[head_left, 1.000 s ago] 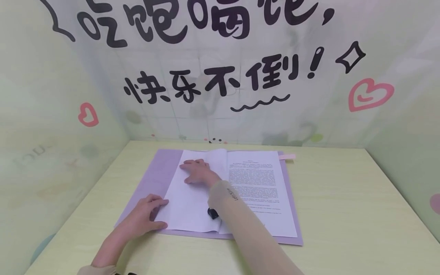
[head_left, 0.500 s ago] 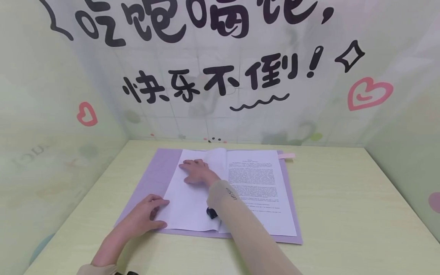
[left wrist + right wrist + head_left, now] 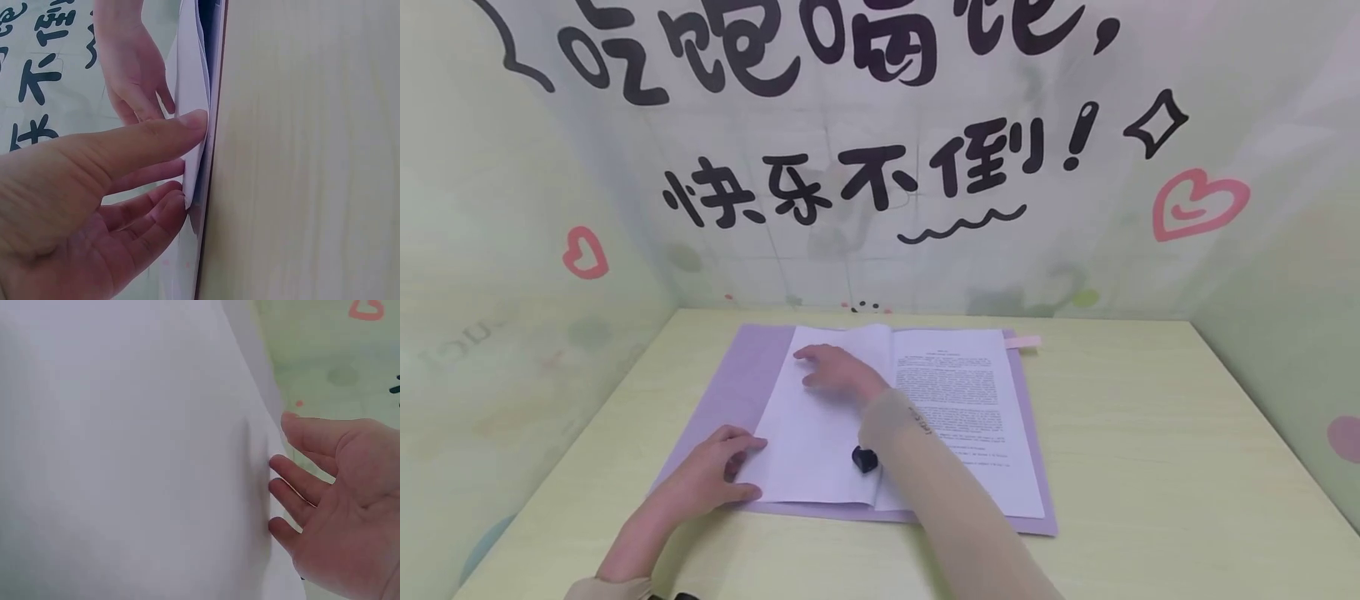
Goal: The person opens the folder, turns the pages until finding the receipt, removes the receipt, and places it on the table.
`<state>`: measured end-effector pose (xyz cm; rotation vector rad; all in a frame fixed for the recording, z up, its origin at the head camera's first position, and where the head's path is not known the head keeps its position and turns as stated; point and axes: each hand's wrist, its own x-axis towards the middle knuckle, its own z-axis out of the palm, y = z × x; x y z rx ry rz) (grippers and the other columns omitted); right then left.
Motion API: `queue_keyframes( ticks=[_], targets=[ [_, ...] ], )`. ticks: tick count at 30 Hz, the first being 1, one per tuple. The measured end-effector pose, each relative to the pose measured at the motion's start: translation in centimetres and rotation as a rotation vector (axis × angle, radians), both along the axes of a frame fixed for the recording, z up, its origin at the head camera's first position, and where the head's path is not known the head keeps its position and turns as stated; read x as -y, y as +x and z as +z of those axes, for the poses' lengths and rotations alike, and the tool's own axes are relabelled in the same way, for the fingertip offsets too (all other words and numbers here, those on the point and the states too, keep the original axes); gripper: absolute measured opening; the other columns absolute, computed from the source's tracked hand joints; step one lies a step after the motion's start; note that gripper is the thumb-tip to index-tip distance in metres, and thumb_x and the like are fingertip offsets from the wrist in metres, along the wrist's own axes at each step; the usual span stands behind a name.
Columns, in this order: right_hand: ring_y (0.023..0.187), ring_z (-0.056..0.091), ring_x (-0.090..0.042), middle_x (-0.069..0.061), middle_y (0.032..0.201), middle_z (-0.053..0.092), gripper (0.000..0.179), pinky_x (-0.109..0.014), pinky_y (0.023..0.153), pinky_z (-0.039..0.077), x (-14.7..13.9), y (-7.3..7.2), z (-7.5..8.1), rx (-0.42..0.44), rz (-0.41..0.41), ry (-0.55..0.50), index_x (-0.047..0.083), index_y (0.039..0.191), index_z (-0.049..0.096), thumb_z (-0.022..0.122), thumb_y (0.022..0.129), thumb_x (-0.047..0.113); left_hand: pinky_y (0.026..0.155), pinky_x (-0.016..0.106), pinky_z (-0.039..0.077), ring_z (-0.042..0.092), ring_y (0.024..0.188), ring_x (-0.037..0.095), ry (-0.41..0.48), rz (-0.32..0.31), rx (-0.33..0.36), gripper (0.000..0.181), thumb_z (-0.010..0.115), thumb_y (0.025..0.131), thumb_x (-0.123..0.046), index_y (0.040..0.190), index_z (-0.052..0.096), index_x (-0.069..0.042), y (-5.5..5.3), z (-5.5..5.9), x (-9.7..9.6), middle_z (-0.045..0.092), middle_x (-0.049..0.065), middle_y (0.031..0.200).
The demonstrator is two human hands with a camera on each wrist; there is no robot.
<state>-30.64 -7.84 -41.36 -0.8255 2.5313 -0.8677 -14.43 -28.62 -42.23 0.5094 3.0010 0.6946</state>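
An open folder with a purple cover point(image 3: 741, 379) lies on the table, with a white blank page point(image 3: 805, 454) on its left and a printed page point(image 3: 951, 379) on its right. At the blank page's near left corner is my left hand point(image 3: 700, 479); in the left wrist view its thumb point(image 3: 187, 128) lies along the paper's near edge, fingertips at the left edge. My right hand point(image 3: 842, 372) reaches over the upper part of the blank page. Seen from the right wrist, its fingers point(image 3: 297, 478) spread loosely, tips at the paper's surface.
A pink tab point(image 3: 1026, 342) sticks out from the folder's upper right. The pale wood table point(image 3: 1150, 450) extends on both sides. Printed curtain walls point(image 3: 760, 275) with black lettering stand behind and beside it. Part of the printed page is hidden under the right sleeve point(image 3: 940, 492).
My right hand has shifted slightly to the right, and fewer of its fingers show spread in the head view. My left hand stays at the page corner.
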Motion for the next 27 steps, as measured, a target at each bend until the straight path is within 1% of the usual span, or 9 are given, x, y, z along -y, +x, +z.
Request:
queue_keyframes(
  ticks=[1,3,6,9,12,18,22,27],
  targets=[
    [0.145,0.038,-0.023,-0.006,0.153,0.046,0.050,-0.039,0.123,0.028,-0.3,-0.2,0.3,0.029,-0.005,-0.049,0.018,0.147,0.046,0.057,0.098,0.017,0.079,0.026,0.052,0.055,0.093,0.014,0.002,0.002,0.003,0.062,0.089,0.068,-0.022,0.121,0.067,-0.001,0.0,0.0,0.0,0.060,0.012,0.116],
    [0.141,0.044,-0.025,-0.010,0.149,0.050,0.049,-0.039,0.120,0.033,-0.9,-0.6,0.8,0.055,-0.001,-0.115,0.013,0.145,0.048,0.059,0.098,0.014,0.079,0.027,0.053,0.056,0.094,0.014,0.004,0.005,0.004,0.062,0.089,0.067,-0.022,0.121,0.067,-0.002,0.1,0.1,0.0,0.060,0.012,0.116],
    [0.137,0.048,-0.027,-0.013,0.146,0.052,0.048,-0.040,0.116,0.039,-2.0,-1.1,1.4,0.059,0.006,-0.154,0.010,0.145,0.048,0.058,0.098,0.012,0.080,0.028,0.053,0.056,0.094,0.015,0.005,0.011,0.004,0.062,0.089,0.067,-0.022,0.122,0.067,-0.002,0.2,0.1,0.1,0.060,0.011,0.116],
    [0.135,0.050,-0.029,-0.014,0.145,0.053,0.047,-0.042,0.113,0.043,-3.3,-1.2,1.9,0.063,-0.029,-0.187,0.010,0.144,0.048,0.058,0.098,0.012,0.082,0.029,0.054,0.057,0.095,0.015,0.008,0.013,0.004,0.063,0.089,0.067,-0.022,0.122,0.067,-0.002,0.3,0.1,0.1,0.060,0.012,0.117],
    [0.133,0.052,-0.031,-0.015,0.144,0.053,0.046,-0.043,0.109,0.046,-4.7,-1.3,2.2,0.047,-0.080,-0.222,0.009,0.143,0.049,0.058,0.098,0.011,0.083,0.030,0.055,0.058,0.095,0.015,0.014,0.014,-0.001,0.063,0.089,0.067,-0.022,0.122,0.067,-0.002,0.4,0.1,0.0,0.060,0.011,0.116],
    [0.131,0.054,-0.031,-0.015,0.143,0.054,0.044,-0.043,0.109,0.046,-8.2,-1.0,2.7,-0.012,-0.179,-0.255,0.011,0.142,0.050,0.058,0.099,0.011,0.080,0.026,0.053,0.056,0.092,0.013,0.026,0.009,-0.008,0.060,0.089,0.067,-0.021,0.120,0.068,-0.002,0.6,-0.1,0.1,0.060,0.010,0.116],
    [0.129,0.055,-0.032,-0.017,0.142,0.055,0.044,-0.044,0.111,0.045,-10.5,-0.8,2.7,-0.071,-0.217,-0.268,0.009,0.142,0.050,0.057,0.099,0.010,0.079,0.025,0.052,0.055,0.090,0.011,0.020,0.005,-0.017,0.060,0.090,0.067,-0.022,0.120,0.068,-0.003,0.5,-0.2,0.3,0.060,0.009,0.116],
    [0.128,0.056,-0.032,-0.014,0.142,0.055,0.044,-0.045,0.110,0.045,-13.2,-0.6,2.4,-0.114,-0.312,-0.269,0.011,0.142,0.050,0.057,0.099,0.010,0.080,0.026,0.053,0.056,0.091,0.012,0.019,-0.003,-0.024,0.060,0.089,0.068,-0.022,0.121,0.067,-0.002,0.5,-0.3,0.3,0.060,0.010,0.116]
  ],
)
